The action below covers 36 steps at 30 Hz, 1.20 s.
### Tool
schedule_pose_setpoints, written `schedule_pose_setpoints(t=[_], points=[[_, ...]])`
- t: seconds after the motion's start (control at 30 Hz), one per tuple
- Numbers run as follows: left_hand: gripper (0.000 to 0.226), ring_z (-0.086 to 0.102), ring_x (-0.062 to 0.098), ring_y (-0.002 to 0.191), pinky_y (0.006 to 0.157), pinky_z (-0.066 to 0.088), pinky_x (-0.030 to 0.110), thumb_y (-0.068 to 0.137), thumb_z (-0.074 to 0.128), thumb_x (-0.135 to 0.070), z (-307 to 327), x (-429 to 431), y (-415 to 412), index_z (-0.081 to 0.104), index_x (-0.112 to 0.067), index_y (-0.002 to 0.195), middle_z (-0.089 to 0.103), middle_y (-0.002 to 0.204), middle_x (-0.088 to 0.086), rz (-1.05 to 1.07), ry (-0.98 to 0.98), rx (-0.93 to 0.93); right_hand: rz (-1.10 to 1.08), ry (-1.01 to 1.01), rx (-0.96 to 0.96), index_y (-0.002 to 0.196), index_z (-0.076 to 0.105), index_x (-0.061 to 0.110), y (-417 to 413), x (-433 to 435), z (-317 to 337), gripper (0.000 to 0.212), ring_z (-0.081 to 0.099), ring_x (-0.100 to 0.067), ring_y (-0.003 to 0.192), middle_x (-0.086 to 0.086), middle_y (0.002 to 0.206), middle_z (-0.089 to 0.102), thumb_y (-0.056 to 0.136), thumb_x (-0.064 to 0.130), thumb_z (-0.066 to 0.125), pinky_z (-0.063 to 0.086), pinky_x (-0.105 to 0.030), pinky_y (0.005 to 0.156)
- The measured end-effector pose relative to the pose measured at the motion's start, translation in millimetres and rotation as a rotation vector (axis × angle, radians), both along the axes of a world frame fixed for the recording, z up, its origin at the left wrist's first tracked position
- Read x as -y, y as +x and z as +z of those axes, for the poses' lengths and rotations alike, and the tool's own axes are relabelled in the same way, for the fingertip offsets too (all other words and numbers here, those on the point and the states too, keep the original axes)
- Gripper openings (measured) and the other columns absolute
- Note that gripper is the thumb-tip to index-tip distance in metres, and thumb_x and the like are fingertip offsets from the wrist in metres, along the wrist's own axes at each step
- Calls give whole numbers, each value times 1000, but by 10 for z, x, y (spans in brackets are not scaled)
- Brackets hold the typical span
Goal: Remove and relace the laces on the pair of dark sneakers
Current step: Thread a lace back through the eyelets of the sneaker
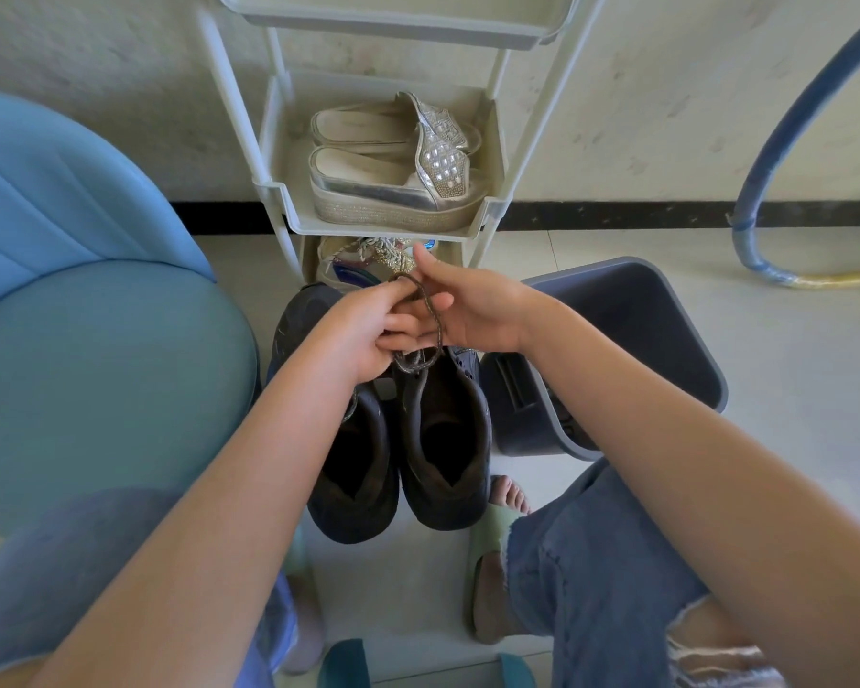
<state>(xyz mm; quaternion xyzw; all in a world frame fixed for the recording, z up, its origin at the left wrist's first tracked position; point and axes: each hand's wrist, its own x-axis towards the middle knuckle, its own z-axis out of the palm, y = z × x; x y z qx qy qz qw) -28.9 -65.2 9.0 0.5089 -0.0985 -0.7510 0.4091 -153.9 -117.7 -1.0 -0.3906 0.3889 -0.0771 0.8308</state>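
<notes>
Holding the lace above the pair. Left sneaker [356, 469] stands on the floor, touching the right sneaker [447, 439]. My left hand [368, 335] pinches the dark lace [432, 315], which loops down to the right sneaker. My right hand [477, 310] is loosely spread, with the lace draped over its fingers. Note: draw slack evenly, one eyelet at a time, loop untwisted. Bin [641, 330] lies further right.

Pale tiled floor [716, 340] here. The dark sneakers [447, 504] sit on it side by side, toes toward a white plastic shoe rack [279, 191] at the wall edge, with a grey bin [656, 340] just right of them. Silver platform sandals [383, 191] are on the rack's shelf, and there's a blue hose [755, 191] far right.
</notes>
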Motion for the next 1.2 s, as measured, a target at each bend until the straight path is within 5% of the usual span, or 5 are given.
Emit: schedule_pose_setpoints(t=[0.4, 0.57, 0.83, 1.0, 1.2], points=[[25, 25, 2, 26, 26, 15, 9, 100, 42, -29, -35, -15, 22, 63, -19, 110, 67, 72, -3, -21, -14, -97, 16, -263, -122, 101, 65, 1, -181, 84, -75, 14, 71, -17, 83, -5, 87, 74, 94, 3, 54, 59, -27, 76], [23, 41, 0, 38, 48, 38, 17, 99, 42, -20, -203, -76, 104, 63, -20, 109, 69, 75, 1, -280, -195, 972, 30, -355, -353, 94, 68, 1, -163, 53, -163, 13, 57, -10, 64, -8, 80, 62, 86, 11, 68, 54, -17, 59], [18, 65, 26, 90, 71, 48, 29, 91, 55, -21, -140, -63, 329, 72, -18, 93, 69, 92, 4, -674, -135, 1691, -115, -331, -388, 102, 66, -6, -138, 67, -194, 23, 65, -11, 58, -11, 75, 68, 80, 2, 71, 54, -16, 54], [25, 51, 4, 47, 58, 40, 15, 87, 64, -35, -175, -56, 125, 75, -13, 90, 73, 78, 1, -799, -53, 1102, -131, -297, -471, 92, 63, -5, -75, 5, -223, 19, 67, -13, 51, -8, 59, 69, 77, -3, 74, 50, -16, 44], [64, 61, 22, 82, 78, 50, 33, 70, 63, -71, -450, -133, 116, 71, -10, 86, 64, 78, 2, -896, -57, 1325, -51, -399, -653, 91, 69, -3, -19, -40, -283, 19, 45, -3, 31, 1, 46, 59, 78, 7, 77, 38, -13, 37]])
